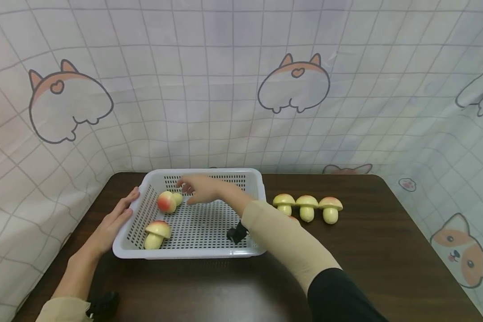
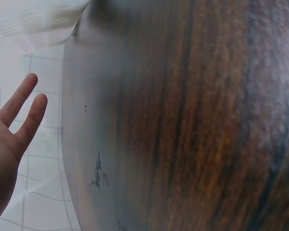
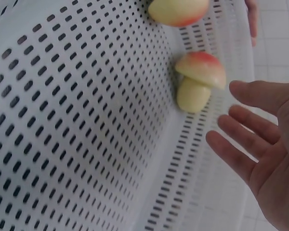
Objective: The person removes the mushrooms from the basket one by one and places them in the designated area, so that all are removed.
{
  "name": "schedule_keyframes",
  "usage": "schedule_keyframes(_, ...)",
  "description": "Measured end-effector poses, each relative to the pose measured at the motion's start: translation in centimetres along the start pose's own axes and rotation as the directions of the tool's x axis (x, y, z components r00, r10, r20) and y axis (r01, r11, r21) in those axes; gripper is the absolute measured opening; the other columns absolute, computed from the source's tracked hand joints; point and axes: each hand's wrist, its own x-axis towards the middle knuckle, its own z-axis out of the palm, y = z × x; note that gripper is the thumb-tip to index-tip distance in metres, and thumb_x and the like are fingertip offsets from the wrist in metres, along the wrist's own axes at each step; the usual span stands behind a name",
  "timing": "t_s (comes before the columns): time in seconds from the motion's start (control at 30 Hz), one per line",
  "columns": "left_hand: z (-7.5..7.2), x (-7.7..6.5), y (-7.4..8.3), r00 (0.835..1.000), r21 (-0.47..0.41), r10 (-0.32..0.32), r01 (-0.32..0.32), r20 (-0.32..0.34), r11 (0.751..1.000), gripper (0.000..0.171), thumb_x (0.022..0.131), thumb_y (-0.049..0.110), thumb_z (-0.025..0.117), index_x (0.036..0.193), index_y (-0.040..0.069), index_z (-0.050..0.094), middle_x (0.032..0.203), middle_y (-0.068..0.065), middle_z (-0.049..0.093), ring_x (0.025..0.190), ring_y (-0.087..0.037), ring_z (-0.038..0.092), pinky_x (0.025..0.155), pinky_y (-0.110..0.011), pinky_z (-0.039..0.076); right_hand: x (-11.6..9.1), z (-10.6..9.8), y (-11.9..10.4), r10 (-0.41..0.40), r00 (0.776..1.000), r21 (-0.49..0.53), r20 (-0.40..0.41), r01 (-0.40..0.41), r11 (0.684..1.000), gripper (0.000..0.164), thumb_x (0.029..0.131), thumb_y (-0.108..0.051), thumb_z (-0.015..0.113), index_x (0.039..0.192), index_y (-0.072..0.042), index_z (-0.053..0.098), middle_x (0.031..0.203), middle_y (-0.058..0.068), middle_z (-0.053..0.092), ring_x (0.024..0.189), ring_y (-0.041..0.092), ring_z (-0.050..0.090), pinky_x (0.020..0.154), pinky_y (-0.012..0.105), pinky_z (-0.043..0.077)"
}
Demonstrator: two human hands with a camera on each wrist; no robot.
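A white perforated plastic basket (image 1: pixel 193 254) holds two toy mushrooms with yellow stems and red-tinged caps. One mushroom (image 1: pixel 157 233) lies near the front left corner, the other mushroom (image 3: pixel 201 79) farther back by the left wall. Above the basket, my right hand (image 1: pixel 203 188) hovers just right of the back mushroom, fingers spread and slightly bent, holding nothing. My left hand (image 1: pixel 110 226) rests along the outside of the basket's left rim with fairly straight fingers; in the left wrist view only part of this hand (image 2: pixel 12 130) shows.
Right of the basket stand several more mushrooms, among them a left one (image 1: pixel 283 203), a middle one (image 1: pixel 307 208) and a right one (image 1: pixel 331 209); my right sleeve partly covers another. The dark wooden table (image 1: pixel 370 259) meets a patterned cloth (image 1: pixel 209 112) at the back and sides.
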Motion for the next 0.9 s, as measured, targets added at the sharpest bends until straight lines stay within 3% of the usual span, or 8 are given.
schedule_keyframes(0.2, 0.2, -0.2, -0.2, 1.000, -0.008, -0.010, 0.010, 0.000, 1.000, 0.051, 0.111, 0.013, 0.036, 0.161, 0.006, 0.029, 0.170, -0.014, 0.015, 0.152, -0.009, 0.014, 0.102, -0.008, 0.020, 1.1, 1.2, 0.0, 0.010, 1.000, -0.027, -0.007, -0.010, 1.000, 0.066, 0.091, -0.004, 0.073, 0.151, -0.008, 0.046, 0.145, 0.015, 0.055, 0.131, 0.024, 0.053, 0.103, 0.032, 0.044)
schedule_keyframes(0.43, 0.5, -0.3, -0.5, 1.000, -0.028, 0.009, -0.009, 0.000, 1.000, 0.049, 0.110, 0.009, 0.038, 0.159, 0.004, 0.032, 0.169, -0.017, 0.017, 0.146, 0.006, 0.017, 0.103, -0.008, 0.020, 1.9, 2.3, 0.4, 0.025, 1.000, -0.015, -0.017, -0.026, 1.000, 0.072, 0.089, -0.004, 0.076, 0.153, -0.008, 0.043, 0.155, 0.009, 0.048, 0.141, 0.021, 0.044, 0.111, 0.034, 0.037)
schedule_keyframes(0.67, 0.4, -0.4, -0.4, 1.000, -0.021, 0.016, -0.016, -0.007, 1.000, 0.049, 0.110, 0.009, 0.038, 0.159, 0.003, 0.032, 0.169, -0.017, 0.017, 0.146, 0.008, 0.017, 0.102, -0.008, 0.020, 2.6, 2.5, 0.5, 0.016, 1.000, -0.046, -0.001, -0.016, 0.999, 0.079, 0.086, -0.005, 0.079, 0.155, -0.011, 0.042, 0.159, 0.005, 0.043, 0.144, 0.019, 0.039, 0.114, 0.034, 0.032)
schedule_keyframes(0.9, 0.2, -0.2, -0.4, 0.999, -0.022, 0.035, -0.036, -0.015, 0.999, 0.049, 0.110, 0.007, 0.038, 0.158, 0.002, 0.034, 0.168, -0.018, 0.018, 0.146, 0.006, 0.017, 0.105, -0.008, 0.019, 2.8, 2.5, 0.3, 0.018, 0.999, 0.015, 0.046, -0.018, 1.000, 0.085, 0.086, -0.006, 0.080, 0.158, -0.014, 0.037, 0.161, 0.005, 0.039, 0.145, 0.019, 0.037, 0.114, 0.035, 0.031)
